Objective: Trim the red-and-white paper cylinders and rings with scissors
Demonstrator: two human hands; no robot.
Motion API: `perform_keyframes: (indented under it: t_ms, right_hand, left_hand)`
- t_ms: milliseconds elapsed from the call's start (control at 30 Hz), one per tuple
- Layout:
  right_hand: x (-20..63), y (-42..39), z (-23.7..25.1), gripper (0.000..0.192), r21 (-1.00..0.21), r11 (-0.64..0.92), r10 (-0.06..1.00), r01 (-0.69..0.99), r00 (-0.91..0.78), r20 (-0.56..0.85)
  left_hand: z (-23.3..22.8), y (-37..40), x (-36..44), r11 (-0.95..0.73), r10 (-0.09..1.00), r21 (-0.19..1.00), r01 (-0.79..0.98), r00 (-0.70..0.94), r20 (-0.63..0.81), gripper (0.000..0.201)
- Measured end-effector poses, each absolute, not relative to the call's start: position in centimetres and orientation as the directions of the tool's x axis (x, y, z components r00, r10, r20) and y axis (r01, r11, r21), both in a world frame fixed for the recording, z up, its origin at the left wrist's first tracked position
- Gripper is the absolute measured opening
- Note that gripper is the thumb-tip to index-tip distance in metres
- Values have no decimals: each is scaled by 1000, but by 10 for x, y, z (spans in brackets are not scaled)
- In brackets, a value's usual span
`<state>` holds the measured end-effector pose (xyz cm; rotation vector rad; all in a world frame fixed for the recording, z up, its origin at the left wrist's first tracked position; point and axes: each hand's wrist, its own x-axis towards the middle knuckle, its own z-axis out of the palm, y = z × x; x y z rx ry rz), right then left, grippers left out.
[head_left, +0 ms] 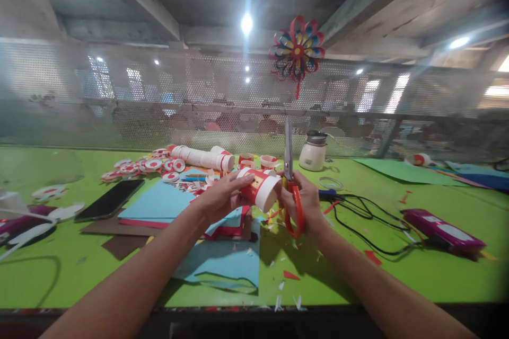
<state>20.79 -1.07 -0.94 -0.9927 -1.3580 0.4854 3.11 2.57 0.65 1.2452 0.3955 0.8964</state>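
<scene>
My left hand (220, 196) grips a red and white paper cup (260, 186), held on its side above the green table (397, 275), its open mouth turned toward me. My right hand (304, 204) holds orange-handled scissors (292, 190) with the blades pointing straight up, right beside the cup's rim. Both hands meet over a pile of blue and red paper sheets (163, 204).
A stack of paper cups (202, 157) and cut cup rings (149, 165) lie behind. A black phone (109, 198) at left, a white glue jar (313, 151), black cables (366, 220), a purple case (441, 228) at right. Paper scraps dot the front edge.
</scene>
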Motion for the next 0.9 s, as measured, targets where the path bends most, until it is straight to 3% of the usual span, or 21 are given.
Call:
perform_keyframes:
  t_ms: [233, 500, 633, 767, 900]
  right_hand:
    - [207, -9, -11, 35, -820, 528, 799, 220, 197, 568]
    - [205, -13, -4, 43, -802, 559, 771, 211, 223, 596]
    - [200, -15, -6, 43, -791, 609, 777, 64, 151, 611]
    - [196, -19, -9, 35, -779, 627, 773, -27, 145, 618]
    - [199, -24, -6, 31, -710, 702, 704, 53, 101, 703]
  left_hand:
    - [2, 27, 32, 24, 766, 886, -463, 578, 281, 32]
    - [-1, 30, 28, -23, 734, 853, -522, 570, 369, 55]
    - [-4, 28, 27, -25, 714, 848, -529, 585, 386, 58]
    - [-5, 26, 23, -54, 626, 875, -481, 666, 405, 57]
    - [-1, 28, 18, -110, 545, 892, -438, 725, 422, 58]
